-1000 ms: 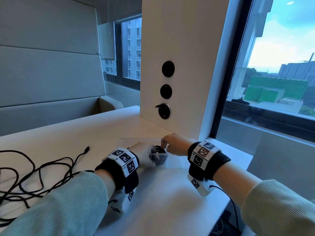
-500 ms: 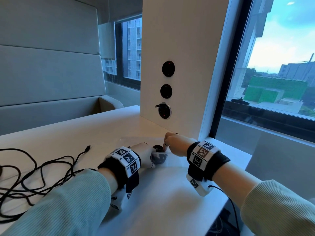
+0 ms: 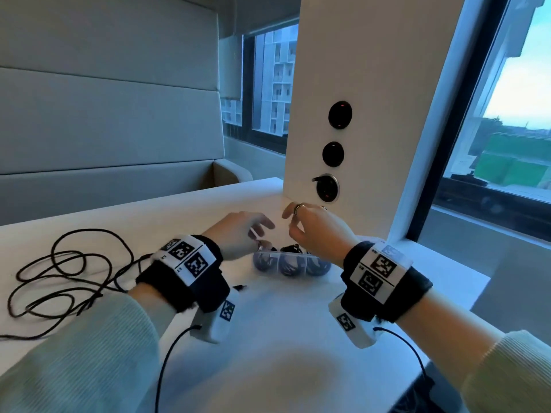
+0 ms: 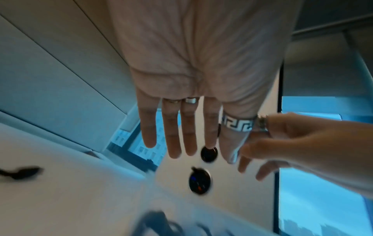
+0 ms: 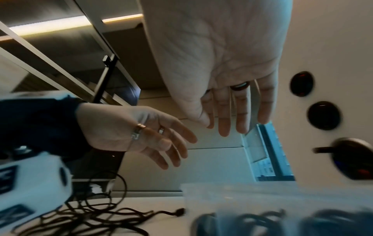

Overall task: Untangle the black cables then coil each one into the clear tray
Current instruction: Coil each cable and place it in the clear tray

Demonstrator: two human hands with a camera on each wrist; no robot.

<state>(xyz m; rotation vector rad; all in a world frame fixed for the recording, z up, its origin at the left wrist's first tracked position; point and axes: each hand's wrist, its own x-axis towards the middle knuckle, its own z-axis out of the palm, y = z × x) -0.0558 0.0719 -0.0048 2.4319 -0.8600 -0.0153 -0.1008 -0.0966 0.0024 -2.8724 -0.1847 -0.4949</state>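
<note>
A clear tray (image 3: 290, 265) with three round pockets sits on the white table (image 3: 268, 338) below both hands; each pocket shows a dark coiled cable (image 5: 250, 223). My left hand (image 3: 241, 234) hovers above the tray's left end, fingers straight and empty (image 4: 177, 135). My right hand (image 3: 310, 226) hovers above its right end, fingers relaxed and empty (image 5: 232, 115). A loose tangle of black cable (image 3: 68, 275) lies on the table to the left, with a plug end (image 5: 179, 213) near the tray.
A white pillar (image 3: 357, 99) with three round black sockets (image 3: 340, 114) stands just behind the tray. A window (image 3: 512, 129) is at the right, a padded bench wall (image 3: 104, 114) at the left. Thin black leads (image 3: 167, 362) hang from my wrist cameras.
Both hands have lifted off the tray and opened; a second ago they were low at the tray, fingers on a coiled cable. The view has tipped down.
</note>
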